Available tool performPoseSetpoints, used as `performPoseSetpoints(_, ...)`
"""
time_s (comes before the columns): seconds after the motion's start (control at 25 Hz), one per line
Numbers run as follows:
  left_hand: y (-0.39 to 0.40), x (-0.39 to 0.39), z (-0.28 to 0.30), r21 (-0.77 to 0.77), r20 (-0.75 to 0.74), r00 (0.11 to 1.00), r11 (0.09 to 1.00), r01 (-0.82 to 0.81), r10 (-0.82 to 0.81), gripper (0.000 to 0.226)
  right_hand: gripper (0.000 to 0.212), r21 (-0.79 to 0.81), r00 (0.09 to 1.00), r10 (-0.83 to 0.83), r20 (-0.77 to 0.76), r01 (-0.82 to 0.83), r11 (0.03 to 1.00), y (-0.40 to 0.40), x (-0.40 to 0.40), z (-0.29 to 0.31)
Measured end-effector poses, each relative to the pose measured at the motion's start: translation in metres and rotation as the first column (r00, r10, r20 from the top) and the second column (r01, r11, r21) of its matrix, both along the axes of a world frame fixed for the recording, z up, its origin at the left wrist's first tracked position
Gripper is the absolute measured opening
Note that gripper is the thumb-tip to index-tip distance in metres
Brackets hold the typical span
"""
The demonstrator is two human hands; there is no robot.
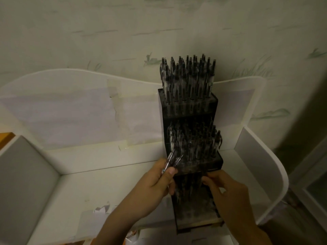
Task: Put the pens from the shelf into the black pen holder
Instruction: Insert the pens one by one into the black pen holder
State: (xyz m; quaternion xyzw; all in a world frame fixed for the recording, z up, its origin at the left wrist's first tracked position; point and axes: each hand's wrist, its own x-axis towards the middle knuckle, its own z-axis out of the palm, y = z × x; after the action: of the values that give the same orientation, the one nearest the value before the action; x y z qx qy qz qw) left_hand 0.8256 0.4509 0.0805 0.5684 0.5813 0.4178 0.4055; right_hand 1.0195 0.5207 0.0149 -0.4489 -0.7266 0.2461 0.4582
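A white shelf (109,165) carries the tiered black holder (190,110). Left grip (155,183) pinches pens (172,159) at nine o'clock of it; right grip (228,191), fingers curled, state unclear.

A room in a home is suggested, most likely a study or bedroom corner. The wall (123,32) is covered in pale wallpaper printed with faint green grass and plant shapes. Against it a white shelf (85,167) with curved side panels is set, its back patched with taped paper (58,110). A black tiered pen holder (191,110), packed with pens (187,75), is stood on the shelf. A strip of orange wood (5,138) is seen at the left edge. The scene is dimly lit.
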Motion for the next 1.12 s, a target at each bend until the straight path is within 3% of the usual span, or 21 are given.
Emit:
performPoseSetpoints(0.16,-0.002,0.000,-0.004,-0.059,-0.023,1.000,0.998,0.000,-0.002,0.022,0.037,-0.083,0.997,0.039,0.062,-0.034,0.996,-0.002,-0.003,-0.025)
performPoseSetpoints(0.36,0.000,0.003,-0.007,-0.089,-0.067,0.994,0.993,0.082,-0.088,0.020,0.020,-0.039,0.999,-0.047,0.017,0.047,0.998,-0.007,-0.002,0.000)
performPoseSetpoints(0.44,0.001,0.007,-0.005,-0.072,-0.078,0.991,0.992,0.106,-0.111,0.018,0.017,0.021,0.996,-0.008,-0.093,0.010,1.000,-0.015,-0.005,0.019)
performPoseSetpoints(0.6,0.005,0.019,-0.003,-0.071,-0.105,0.981,0.985,0.156,-0.163,0.014,0.016,-0.217,0.927,0.107,-0.359,-0.194,0.957,-0.023,-0.013,0.045)
performPoseSetpoints(0.72,0.007,0.022,-0.001,-0.074,-0.114,0.982,0.987,0.145,-0.153,0.017,0.015,-0.372,0.884,-0.022,-0.467,-0.173,0.912,-0.019,-0.005,0.057)
performPoseSetpoints(0.8,0.007,0.018,-0.001,-0.085,-0.127,0.985,0.991,0.107,-0.117,0.018,0.013,-0.395,0.845,-0.123,-0.521,-0.111,0.912,-0.015,0.009,0.069)
performPoseSetpoints(0.88,0.007,0.012,0.000,-0.084,-0.119,0.990,0.994,0.070,-0.079,0.019,0.012,-0.320,0.879,-0.171,-0.446,0.021,0.947,-0.011,0.024,0.078)
performPoseSetpoints(0.96,0.005,0.008,0.001,-0.064,-0.105,0.991,0.995,0.072,-0.078,0.020,0.011,-0.182,0.954,-0.148,-0.262,0.101,0.978,-0.008,0.032,0.079)
performPoseSetpoints(1.04,0.004,0.006,0.001,-0.037,-0.099,0.991,0.996,0.083,-0.087,0.021,0.012,-0.041,0.994,-0.092,-0.051,0.090,0.995,-0.006,0.029,0.067)
performPoseSetpoints(1.12,0.005,0.008,0.002,-0.008,-0.094,0.992,0.997,0.082,-0.082,0.022,0.013,0.042,0.996,-0.074,0.058,0.072,0.996,-0.002,0.022,0.045)
